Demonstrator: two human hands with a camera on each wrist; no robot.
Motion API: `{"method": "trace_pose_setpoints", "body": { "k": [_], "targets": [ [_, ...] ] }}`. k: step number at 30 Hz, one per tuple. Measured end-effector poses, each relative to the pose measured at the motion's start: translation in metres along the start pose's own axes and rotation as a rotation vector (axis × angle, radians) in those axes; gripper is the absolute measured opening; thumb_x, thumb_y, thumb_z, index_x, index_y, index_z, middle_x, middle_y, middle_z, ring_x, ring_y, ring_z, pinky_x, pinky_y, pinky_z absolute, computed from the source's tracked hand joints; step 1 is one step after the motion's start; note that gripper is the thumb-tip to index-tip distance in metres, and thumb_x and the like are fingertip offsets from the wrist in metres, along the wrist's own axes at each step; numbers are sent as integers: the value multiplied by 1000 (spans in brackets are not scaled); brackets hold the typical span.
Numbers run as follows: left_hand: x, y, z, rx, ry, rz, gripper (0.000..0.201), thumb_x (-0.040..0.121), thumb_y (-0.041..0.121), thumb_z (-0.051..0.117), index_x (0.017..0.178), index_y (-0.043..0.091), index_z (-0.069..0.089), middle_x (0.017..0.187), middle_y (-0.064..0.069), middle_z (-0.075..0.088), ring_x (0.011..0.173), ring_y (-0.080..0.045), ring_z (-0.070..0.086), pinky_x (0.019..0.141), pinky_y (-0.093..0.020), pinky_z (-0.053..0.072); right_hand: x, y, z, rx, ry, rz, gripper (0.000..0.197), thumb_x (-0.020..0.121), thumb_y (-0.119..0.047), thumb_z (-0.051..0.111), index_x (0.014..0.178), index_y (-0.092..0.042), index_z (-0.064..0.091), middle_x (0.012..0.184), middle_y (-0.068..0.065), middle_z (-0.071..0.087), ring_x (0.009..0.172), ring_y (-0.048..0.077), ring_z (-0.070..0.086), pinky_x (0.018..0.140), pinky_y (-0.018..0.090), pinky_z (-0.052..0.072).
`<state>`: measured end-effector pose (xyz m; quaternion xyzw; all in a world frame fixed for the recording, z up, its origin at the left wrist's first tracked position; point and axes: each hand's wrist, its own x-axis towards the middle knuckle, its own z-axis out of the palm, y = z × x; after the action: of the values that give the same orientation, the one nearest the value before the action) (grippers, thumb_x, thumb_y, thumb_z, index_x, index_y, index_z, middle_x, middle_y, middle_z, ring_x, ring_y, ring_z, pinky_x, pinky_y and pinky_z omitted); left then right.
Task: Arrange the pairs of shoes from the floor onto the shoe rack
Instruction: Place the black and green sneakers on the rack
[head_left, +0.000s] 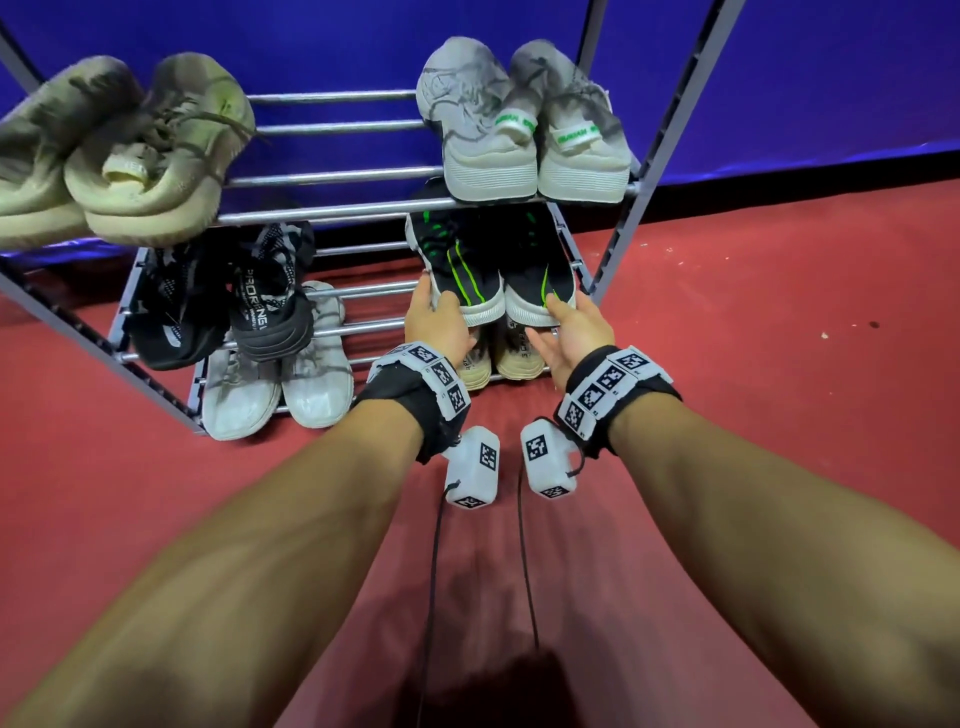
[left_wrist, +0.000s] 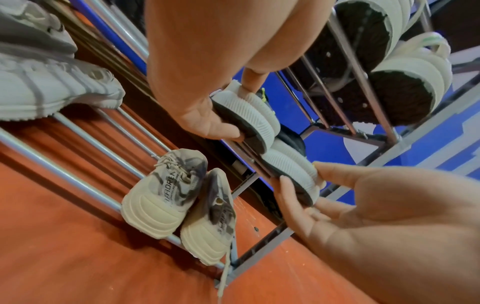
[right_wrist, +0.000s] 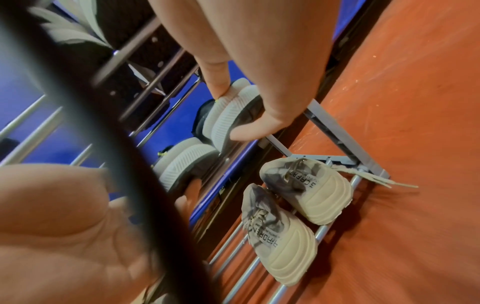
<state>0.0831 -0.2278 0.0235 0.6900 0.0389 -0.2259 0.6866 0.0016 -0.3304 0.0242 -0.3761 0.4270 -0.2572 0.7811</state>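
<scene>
Centre of the head view: a pair of black shoes with green stripes sits heel-out on the middle shelf of the shoe rack. The left hand grips the left shoe's heel, thumb under the sole; the right hand pinches the right shoe's heel. Below them, at centre, lies a cream pair; another pale pair sits above.

My head camera looks down over both forearms at the grey metal-tube shoe rack. My wrist cameras sit close, angled upward beneath its shelves, sharing the beige chunky-soled sneakers.
</scene>
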Motion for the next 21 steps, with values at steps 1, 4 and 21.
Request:
{"method": "trace_pose_setpoints", "body": {
  "k": [1, 4, 21],
  "targets": [
    [-1, 0, 0, 20, -6, 3, 57, 98, 12, 39, 152, 31, 37, 94, 2, 54, 62, -11, 51, 75, -38, 60, 2, 1, -1, -4, 5, -4, 60, 94, -14, 65, 149, -19, 41, 146, 6, 49, 114, 29, 64, 77, 28, 61],
    [-4, 2, -2, 50, -70, -45, 53, 98, 24, 42, 149, 36, 35, 110, 1, 57, 69, -22, 69, 57, -30, 58, 5, 0, -3, -73, 66, 22, 59, 94, -19, 66, 147, -14, 41, 139, 14, 51, 97, 31, 69, 72, 31, 63],
    [2, -5, 5, -268, -176, -174, 71, 101, 11, 55, 156, 38, 18, 135, -5, 54, 92, -18, 72, 85, -30, 60, 0, -3, -1, 41, 128, -78, 65, 89, 3, 66, 145, -14, 40, 118, 20, 63, 85, 24, 74, 70, 26, 63]
  ]
}}
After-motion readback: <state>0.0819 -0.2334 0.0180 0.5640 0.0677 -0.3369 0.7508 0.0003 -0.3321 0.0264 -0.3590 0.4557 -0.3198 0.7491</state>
